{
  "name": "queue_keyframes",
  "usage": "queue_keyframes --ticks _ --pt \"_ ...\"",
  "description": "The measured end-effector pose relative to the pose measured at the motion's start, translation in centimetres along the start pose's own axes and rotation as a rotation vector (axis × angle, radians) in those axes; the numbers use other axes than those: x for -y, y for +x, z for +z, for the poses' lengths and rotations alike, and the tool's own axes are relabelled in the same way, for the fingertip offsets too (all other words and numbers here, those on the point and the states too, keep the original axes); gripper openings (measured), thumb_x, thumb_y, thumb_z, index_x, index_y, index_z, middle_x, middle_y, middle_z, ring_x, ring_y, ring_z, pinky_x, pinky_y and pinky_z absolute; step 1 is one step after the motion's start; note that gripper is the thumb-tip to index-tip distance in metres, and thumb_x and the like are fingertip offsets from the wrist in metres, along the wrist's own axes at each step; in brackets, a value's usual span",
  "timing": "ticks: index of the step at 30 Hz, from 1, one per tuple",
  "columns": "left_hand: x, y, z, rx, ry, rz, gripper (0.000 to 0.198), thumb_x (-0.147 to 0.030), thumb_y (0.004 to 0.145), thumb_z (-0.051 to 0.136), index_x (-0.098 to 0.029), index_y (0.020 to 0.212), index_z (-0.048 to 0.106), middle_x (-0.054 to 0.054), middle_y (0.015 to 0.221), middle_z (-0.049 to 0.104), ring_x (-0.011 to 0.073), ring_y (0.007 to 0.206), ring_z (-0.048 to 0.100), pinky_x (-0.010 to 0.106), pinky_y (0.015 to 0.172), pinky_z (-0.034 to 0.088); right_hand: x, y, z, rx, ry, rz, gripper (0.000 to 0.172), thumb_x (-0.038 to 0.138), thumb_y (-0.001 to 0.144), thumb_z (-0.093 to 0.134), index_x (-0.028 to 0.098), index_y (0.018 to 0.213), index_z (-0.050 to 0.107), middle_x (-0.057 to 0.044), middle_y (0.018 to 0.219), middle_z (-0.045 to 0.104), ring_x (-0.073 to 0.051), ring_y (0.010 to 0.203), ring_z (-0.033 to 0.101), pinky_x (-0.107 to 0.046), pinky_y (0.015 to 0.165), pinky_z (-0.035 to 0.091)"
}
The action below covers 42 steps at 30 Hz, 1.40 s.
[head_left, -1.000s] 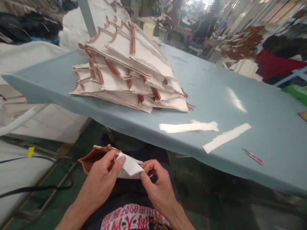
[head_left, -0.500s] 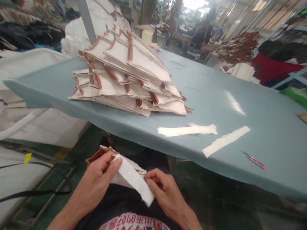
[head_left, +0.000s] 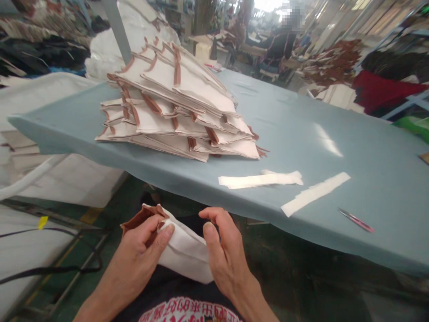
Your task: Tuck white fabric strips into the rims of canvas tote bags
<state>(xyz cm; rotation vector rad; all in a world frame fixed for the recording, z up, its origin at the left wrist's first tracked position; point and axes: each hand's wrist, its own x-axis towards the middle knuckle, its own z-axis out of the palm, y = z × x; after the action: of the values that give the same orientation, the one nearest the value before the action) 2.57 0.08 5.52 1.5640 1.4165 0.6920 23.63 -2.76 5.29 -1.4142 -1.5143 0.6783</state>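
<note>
- Head camera is looking forward and down from the person's head
- It is viewing left hand [head_left: 139, 250] and right hand [head_left: 226, 255] at close range, table [head_left: 278, 120] lying beyond

light [head_left: 268, 5] glares beyond a blue table [head_left: 281, 129] above green floor [head_left: 264, 259].

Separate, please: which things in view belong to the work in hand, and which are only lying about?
Belonging to the work:
cream piece with brown lining, pinched in the left hand
white strip, along the piece, near the right hand
probably the similar strips and stack on the table

Seemingly just lying about:
pink tool, untouched
red cloth beyond the table
black cord at left
</note>
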Motion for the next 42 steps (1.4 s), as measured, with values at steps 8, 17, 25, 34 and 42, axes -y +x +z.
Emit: queue_keyframes --ticks 8,17,25,34,42 --pt "-1.3 -0.7 2.0 -0.126 -0.089 -0.063 0.048 -0.069 0.103 0.069 -0.024 0.090 0.077 0.004 0.085 0.080 0.0251 0.075 0.071 0.031 0.068 0.061 0.7 0.8 5.6 -0.021 -0.222 -0.125 0.035 0.023 0.114 0.042 0.022 0.111 0.077 -0.009 0.099 0.086 -0.024 0.087 0.080 -0.036 0.081 0.056" --pt "-0.5 -1.4 0.6 0.015 -0.320 -0.230 0.049 -0.072 0.094 0.081 -0.023 0.101 0.082 0.004 0.085 0.082 0.0232 0.069 0.073 0.026 0.057 0.057 -5.4 -4.8 1.3 0.029 -0.295 0.097 0.032 0.022 0.112 0.045 0.021 0.108 0.077 -0.006 0.092 0.086 -0.022 0.081 0.083 -0.032 0.073 0.057" --pt "-2.9 1.4 -3.0 0.278 -0.264 -0.019 0.047 -0.068 0.099 0.074 -0.023 0.092 0.087 0.004 0.075 0.078 0.0195 0.059 0.065 0.022 0.048 0.047 2.7 2.4 -2.8 0.139 0.094 -0.257 0.023 0.031 0.116 0.054 0.028 0.134 0.068 -0.007 0.127 0.085 -0.024 0.121 0.082 -0.038 0.106 0.065" --pt "-4.3 0.9 -4.5 0.377 0.075 0.094 0.040 -0.049 0.095 0.062 -0.021 0.066 0.063 -0.001 0.068 0.061 0.0145 0.062 0.051 0.022 0.053 0.037 2.5 8.4 0.2 0.697 0.052 -0.430 0.047 0.066 0.101 0.079 0.023 0.118 0.071 -0.002 0.100 0.082 -0.017 0.079 0.075 -0.028 0.072 0.052" --pt "-3.3 1.6 -5.0 0.354 0.138 0.067 0.043 -0.055 0.098 0.065 -0.023 0.070 0.056 -0.006 0.066 0.045 0.0121 0.059 0.038 0.021 0.048 0.029 3.5 8.7 -2.1 0.862 -0.179 -0.312 0.059 0.064 0.102 0.082 0.023 0.075 0.050 0.007 0.071 0.054 -0.011 0.067 0.048 -0.030 0.063 0.027"
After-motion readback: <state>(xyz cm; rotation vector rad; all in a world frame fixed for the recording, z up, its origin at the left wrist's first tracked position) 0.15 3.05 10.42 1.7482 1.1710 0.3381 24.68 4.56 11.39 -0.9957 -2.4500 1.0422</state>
